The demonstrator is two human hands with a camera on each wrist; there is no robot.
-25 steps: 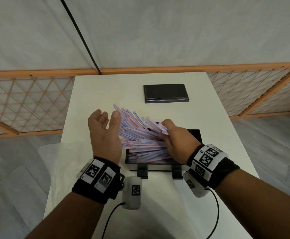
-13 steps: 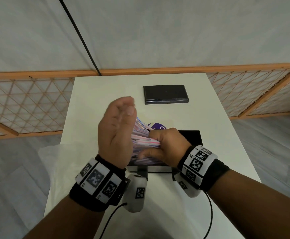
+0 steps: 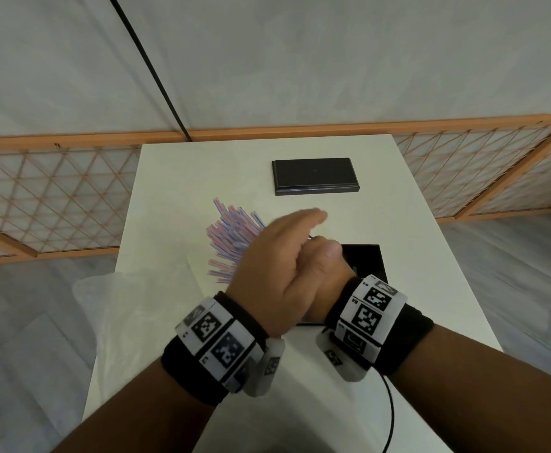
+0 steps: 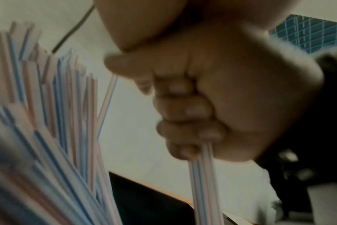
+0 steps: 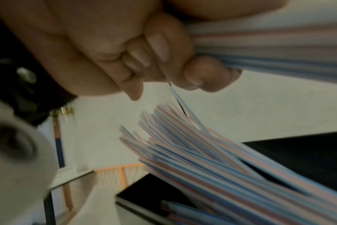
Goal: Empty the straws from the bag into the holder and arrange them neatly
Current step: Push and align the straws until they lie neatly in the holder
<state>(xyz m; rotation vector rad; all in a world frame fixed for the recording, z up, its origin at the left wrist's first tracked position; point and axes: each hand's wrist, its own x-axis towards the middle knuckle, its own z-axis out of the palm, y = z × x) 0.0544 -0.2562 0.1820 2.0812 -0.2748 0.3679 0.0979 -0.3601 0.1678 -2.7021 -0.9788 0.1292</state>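
A fan of pink-and-blue striped straws sticks out to the left from the black holder in the middle of the white table. My left hand lies across and above my right hand, fingers stretched out and holding nothing. In the right wrist view my right hand has its fingers curled round a small bundle of straws, above the loose fan of straws. The left wrist view shows the same right hand as a fist gripping a few straws. Most of the holder is hidden by my hands.
The holder's black lid lies flat further back on the table. A clear plastic bag hangs over the table's left edge. An orange lattice fence runs behind and to both sides of the table. A cable trails from my right wrist.
My left hand has swept from the left of the straws to the right, over my right hand. The fan of straws shows again at its left. My right hand keeps its grip.
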